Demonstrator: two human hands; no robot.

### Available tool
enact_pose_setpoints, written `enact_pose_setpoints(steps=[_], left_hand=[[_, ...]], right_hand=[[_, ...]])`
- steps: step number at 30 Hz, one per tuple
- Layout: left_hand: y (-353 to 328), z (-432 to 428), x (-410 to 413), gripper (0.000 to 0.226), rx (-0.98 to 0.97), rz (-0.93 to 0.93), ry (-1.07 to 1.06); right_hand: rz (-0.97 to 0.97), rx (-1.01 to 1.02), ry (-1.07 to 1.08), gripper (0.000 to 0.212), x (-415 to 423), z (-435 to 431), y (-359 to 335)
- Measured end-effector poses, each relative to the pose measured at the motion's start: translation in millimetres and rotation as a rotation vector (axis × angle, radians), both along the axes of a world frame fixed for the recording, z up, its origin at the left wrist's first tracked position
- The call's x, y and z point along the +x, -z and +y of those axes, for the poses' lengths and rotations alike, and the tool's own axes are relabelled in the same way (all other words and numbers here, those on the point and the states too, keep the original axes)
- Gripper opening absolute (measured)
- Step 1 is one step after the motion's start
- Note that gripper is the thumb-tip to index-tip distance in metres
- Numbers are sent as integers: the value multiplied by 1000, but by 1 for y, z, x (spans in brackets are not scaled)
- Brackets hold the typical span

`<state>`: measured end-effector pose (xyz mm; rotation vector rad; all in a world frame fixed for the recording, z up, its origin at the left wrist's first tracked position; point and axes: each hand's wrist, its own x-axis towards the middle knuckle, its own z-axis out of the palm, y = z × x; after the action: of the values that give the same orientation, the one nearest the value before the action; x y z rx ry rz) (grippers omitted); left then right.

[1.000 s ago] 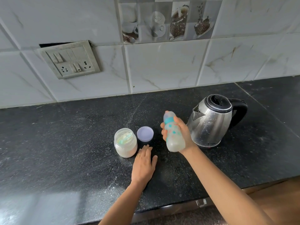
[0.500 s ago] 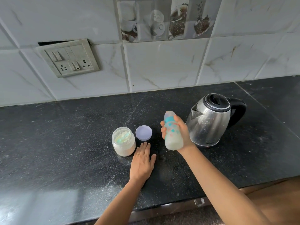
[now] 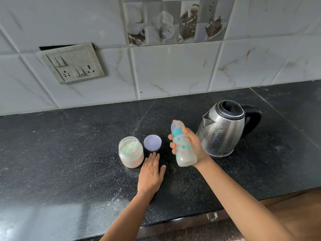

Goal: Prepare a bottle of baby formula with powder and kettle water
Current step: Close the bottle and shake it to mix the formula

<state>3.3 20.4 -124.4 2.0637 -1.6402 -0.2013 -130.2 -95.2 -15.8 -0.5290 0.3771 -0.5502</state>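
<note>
My right hand grips a capped baby bottle with a teal collar and milky liquid inside, held above the counter and leaning to the left. A steel kettle with a black handle stands just right of it, lid closed. An open jar of white powder with a pale green scoop inside sits to the left. Its lilac lid lies beside it. My left hand rests flat on the black counter, fingers near the jar and lid, holding nothing.
A switch and socket plate is on the tiled wall at the back left. The counter's front edge runs below my forearms, with a metal handle under it.
The bottle has shifted slightly in my right hand, its tilt changing between frames. My left hand stays flat on the counter.
</note>
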Motion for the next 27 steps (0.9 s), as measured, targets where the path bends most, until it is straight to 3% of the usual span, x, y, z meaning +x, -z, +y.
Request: enact_pose_setpoints(steps=[2,6,11,15,19,24,27], left_hand=[[0,0,0,55,-4,-2,-3],[-1,0,-1,54,-5,7,-4],[0,-1,-1,53,0,0,-4],[-1,0,-1,54,2,1,-5],[-2,0,-1,53,-4,26,-7],[-1,0,-1,54,0,18,-8],[-1,0,-1,54,2,21,-8]], right_hand=[[-23,-29,-12,55,-2,2,-4],[-62,141,199,51,1,-6,-3],[-66,-57,8,64,-3,-2,-8],[-183,126,148,81,0,-7,-8],[-73,-29,35,69,-1,1,-7],[-125,119,243,78,2,-4,-10],[-58,37,157,74,3,0,-8]])
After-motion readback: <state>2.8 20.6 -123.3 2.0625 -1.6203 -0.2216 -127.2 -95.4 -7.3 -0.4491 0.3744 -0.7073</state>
